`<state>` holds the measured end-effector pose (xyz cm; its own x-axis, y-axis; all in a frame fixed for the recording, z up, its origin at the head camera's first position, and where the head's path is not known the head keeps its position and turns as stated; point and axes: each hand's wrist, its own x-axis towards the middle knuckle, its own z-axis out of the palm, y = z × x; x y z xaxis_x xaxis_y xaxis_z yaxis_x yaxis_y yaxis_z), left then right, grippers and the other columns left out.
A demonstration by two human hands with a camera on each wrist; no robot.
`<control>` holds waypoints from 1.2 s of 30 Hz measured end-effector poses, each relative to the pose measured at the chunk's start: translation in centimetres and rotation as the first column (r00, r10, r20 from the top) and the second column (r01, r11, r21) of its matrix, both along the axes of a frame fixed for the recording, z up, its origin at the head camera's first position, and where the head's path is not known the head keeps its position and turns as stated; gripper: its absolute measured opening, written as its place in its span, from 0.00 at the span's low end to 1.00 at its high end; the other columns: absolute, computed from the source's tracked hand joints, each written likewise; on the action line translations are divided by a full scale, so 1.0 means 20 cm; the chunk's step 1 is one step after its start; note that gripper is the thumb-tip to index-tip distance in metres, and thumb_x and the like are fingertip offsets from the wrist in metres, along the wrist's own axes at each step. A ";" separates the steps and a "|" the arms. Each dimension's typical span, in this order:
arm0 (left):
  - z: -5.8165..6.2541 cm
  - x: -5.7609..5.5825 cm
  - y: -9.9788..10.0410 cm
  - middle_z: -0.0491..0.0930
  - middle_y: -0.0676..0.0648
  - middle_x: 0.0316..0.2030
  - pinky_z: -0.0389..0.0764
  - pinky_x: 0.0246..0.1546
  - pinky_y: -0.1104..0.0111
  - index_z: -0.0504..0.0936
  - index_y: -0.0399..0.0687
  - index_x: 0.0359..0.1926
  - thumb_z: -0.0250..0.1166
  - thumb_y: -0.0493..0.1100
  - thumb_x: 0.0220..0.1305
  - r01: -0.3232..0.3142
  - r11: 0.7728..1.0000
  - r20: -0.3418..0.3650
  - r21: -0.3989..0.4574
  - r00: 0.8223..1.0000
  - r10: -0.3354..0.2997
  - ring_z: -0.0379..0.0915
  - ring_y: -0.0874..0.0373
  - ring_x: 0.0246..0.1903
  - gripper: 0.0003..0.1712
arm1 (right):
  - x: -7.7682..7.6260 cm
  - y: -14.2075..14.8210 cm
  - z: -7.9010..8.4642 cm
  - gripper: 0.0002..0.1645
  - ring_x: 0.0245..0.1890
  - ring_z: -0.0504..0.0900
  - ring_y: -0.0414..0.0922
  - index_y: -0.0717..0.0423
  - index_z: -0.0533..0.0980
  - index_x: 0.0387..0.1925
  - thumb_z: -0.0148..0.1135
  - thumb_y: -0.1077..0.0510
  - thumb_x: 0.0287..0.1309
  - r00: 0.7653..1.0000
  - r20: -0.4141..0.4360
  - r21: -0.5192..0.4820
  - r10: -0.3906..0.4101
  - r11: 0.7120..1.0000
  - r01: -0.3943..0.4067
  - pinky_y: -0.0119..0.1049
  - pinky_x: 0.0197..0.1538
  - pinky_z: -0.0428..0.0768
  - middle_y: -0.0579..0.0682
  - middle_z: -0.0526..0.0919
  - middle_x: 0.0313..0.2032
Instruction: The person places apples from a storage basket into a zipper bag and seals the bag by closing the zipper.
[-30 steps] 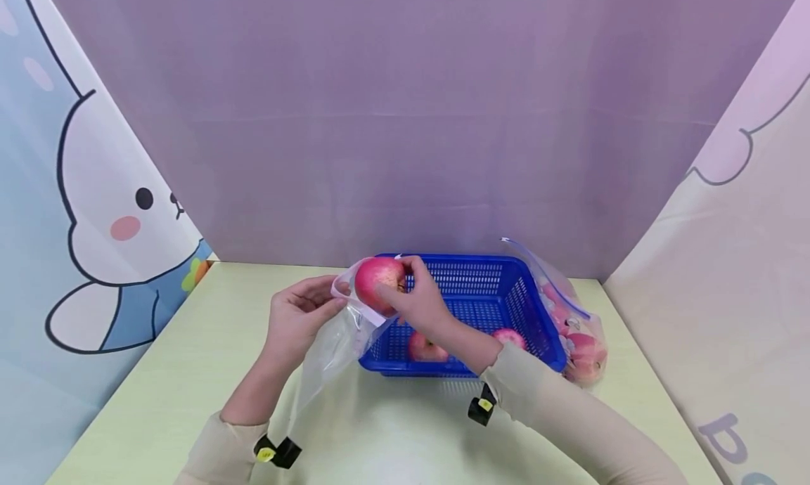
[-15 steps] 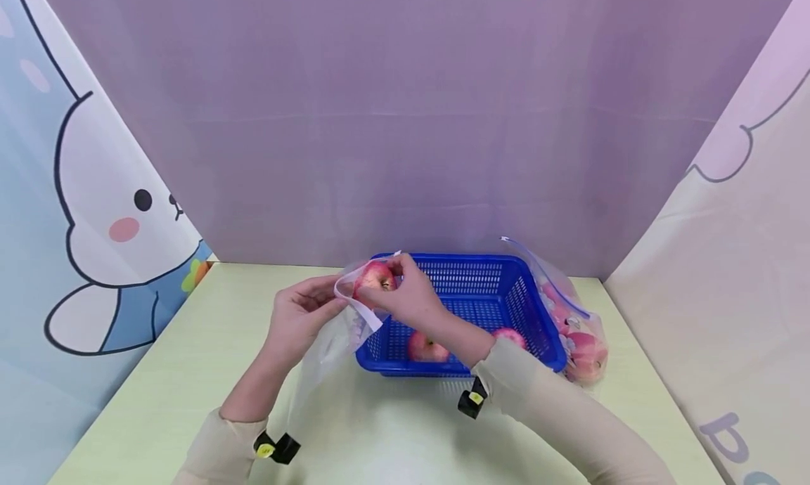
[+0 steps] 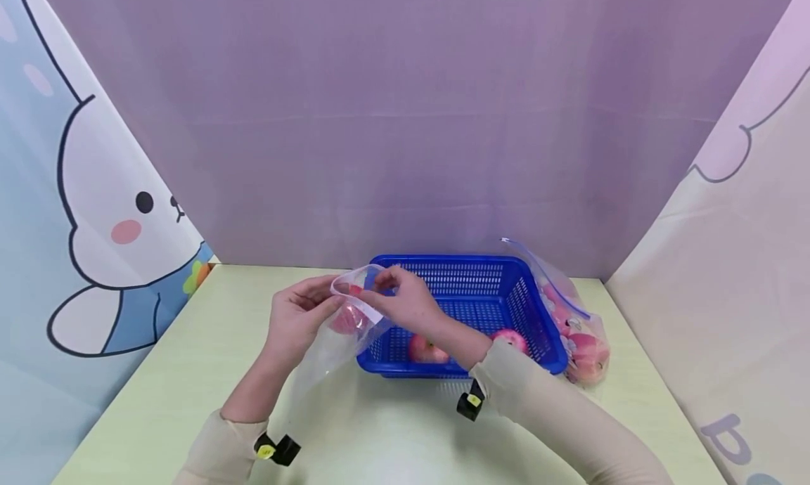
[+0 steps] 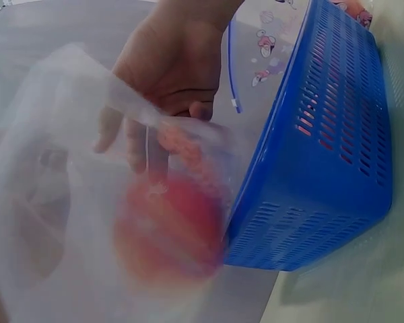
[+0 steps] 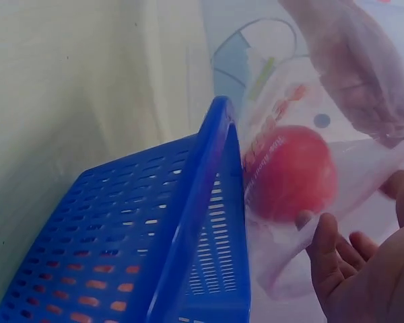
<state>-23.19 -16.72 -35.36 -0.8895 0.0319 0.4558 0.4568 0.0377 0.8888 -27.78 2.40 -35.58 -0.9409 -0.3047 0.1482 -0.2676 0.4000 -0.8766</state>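
A clear zip bag hangs beside the blue basket's left end. My left hand pinches its mouth at the left side. Inside the bag a red apple shows through the plastic, just below the mouth. My right hand is at the mouth, its fingers loosely bent and apart from the apple. In the left wrist view some right fingers point down above the apple, partly behind the film. The left fingertips are partly hidden by the bag.
The blue plastic basket stands at the table's back, with one apple near its front left and another apple at its front right. Against its right side leans a second zip bag of apples. Cloth walls surround the table.
The apple has passed from my right hand down into the bag. My right fingers have let go of it and stay near the mouth. The left hand has kept its hold.
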 end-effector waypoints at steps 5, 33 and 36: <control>-0.01 0.00 -0.01 0.81 0.42 0.32 0.78 0.31 0.67 0.79 0.35 0.40 0.66 0.34 0.49 -0.036 0.999 0.005 0.008 0.999 0.035 0.77 0.52 0.30 0.14 | 0.00 0.01 -0.01 0.13 0.32 0.75 0.40 0.45 0.76 0.31 0.61 0.43 0.48 1.000 -0.002 -0.019 0.019 1.000 -0.019 0.33 0.28 0.76 0.42 0.77 0.30; 0.11 -0.06 -0.14 0.80 0.45 0.33 0.77 0.28 0.71 0.80 0.42 0.41 0.67 0.42 0.49 -0.173 0.980 0.042 -0.096 0.983 0.178 0.75 0.54 0.31 0.16 | -0.02 0.11 0.03 0.05 0.25 0.73 0.42 0.48 0.76 0.25 0.61 0.52 0.51 0.999 -0.039 0.038 0.007 0.999 -0.005 0.33 0.25 0.75 0.43 0.77 0.26; 0.15 -0.11 -0.17 0.80 0.45 0.31 0.77 0.28 0.71 0.80 0.41 0.41 0.68 0.43 0.47 -0.208 0.976 0.068 -0.066 0.975 0.212 0.75 0.56 0.30 0.17 | -0.03 0.13 0.04 0.05 0.24 0.73 0.42 0.47 0.76 0.25 0.60 0.53 0.52 0.998 -0.058 0.058 -0.002 0.998 0.005 0.33 0.25 0.74 0.43 0.77 0.25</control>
